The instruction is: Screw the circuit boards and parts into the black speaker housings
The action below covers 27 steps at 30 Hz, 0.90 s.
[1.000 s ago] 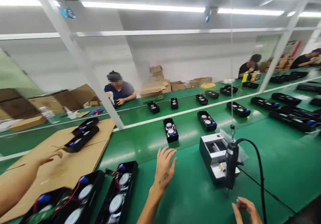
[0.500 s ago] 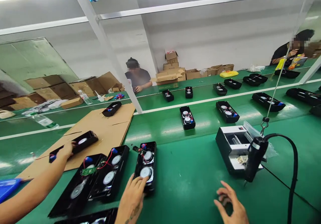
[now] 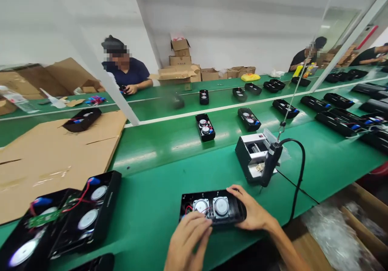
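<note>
A black speaker box (image 3: pixel 239 208) lies crosswise on the green bench in front of me, its hollow side up. Two round silver speakers (image 3: pixel 220 207) and red wires show inside. My right hand (image 3: pixel 253 210) grips the box's right end, thumb and fingers on opposite sides. My left hand (image 3: pixel 190 238) is closed at the near left edge, fingers bent together over the rim; they hide that corner, including any circuit board there. To the left, two more open speaker boxes (image 3: pixel 104 214) lie side by side, with a green circuit board (image 3: pixel 45 218) and red wires across them.
An electric screwdriver (image 3: pixel 270 164) hangs on a cord beside a screw feeder (image 3: pixel 247 157) at right. Cardboard (image 3: pixel 60 153) covers the left bench. More speaker boxes (image 3: pixel 205 127) stand along the belt. A co-worker (image 3: pixel 130 70) sits across; bags of clear plastic (image 3: pixel 333 230) lie lower right.
The speaker box has turned from lengthwise to crosswise. My right hand has come from empty air onto its right end. The view has swung right; another person's arm at left is gone from view.
</note>
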{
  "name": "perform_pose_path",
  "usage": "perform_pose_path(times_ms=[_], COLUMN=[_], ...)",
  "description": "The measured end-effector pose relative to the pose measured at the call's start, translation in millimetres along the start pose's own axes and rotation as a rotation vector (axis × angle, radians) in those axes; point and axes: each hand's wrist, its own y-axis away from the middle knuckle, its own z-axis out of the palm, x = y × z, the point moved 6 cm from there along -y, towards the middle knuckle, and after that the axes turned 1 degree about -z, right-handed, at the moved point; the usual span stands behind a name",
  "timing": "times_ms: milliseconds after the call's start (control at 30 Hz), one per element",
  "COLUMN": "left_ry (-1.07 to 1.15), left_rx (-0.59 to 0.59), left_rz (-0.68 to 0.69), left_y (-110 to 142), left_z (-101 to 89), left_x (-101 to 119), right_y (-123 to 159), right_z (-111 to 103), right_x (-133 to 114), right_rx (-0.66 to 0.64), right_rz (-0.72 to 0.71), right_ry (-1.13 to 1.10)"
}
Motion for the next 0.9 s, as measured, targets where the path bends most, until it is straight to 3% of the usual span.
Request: perform_pose_path(times_ms=[67,167,267,333,433,533,633,700,767,900], left_ry=[-0.042,-0.139,-0.148,-0.058,0.145,0.226,0.252,0.267,0.273,0.205], left_rx=[-0.036,-0.091,-0.154,-0.225,-0.291,-0.250,-0.169,-0.112,-0.054,-0.004], left_rz=[0.023,0.037,-0.122,-0.258,-0.341,-0.389,-0.473,-0.534,-0.574,-0.535], left_y=[5.7,25.6,47.5,57.1,60.3,59.7,63.5,66.3,66.6,58.3], left_z=[-16.0,-21.0,-10.0,4.1,27.1,41.2,46.8,47.4,45.6,32.3], left_x=[-14.6,-38.1,-61.0,-72.5,-80.3,-88.1,-95.5,-96.9,-94.3,-77.8], right_y=[6.5,22.0,33.3,32.2,15.2,-8.5,-26.3,-32.4,-35.9,-29.1], right_z=[-33.6,-57.6,-40.4,-12.6,25.7,33.2,15.5,2.5,-5.9,-7.3], right_x=[-1.6,-18.2,-53.5,-78.4,-103.8,-111.7,-100.4,-90.5,-88.1,-105.1], right_rx=[-0.047,0.098,0.275,0.318,0.346,0.447,0.530,0.518,0.419,0.118], right_rz=[0.062,0.104,-0.060,-0.200,-0.292,-0.262,-0.077,0.042,0.032,-0.318], right_ry=[0.053,0.150,0.186,0.209,0.234,0.133,-0.093,-0.208,-0.229,0.146])
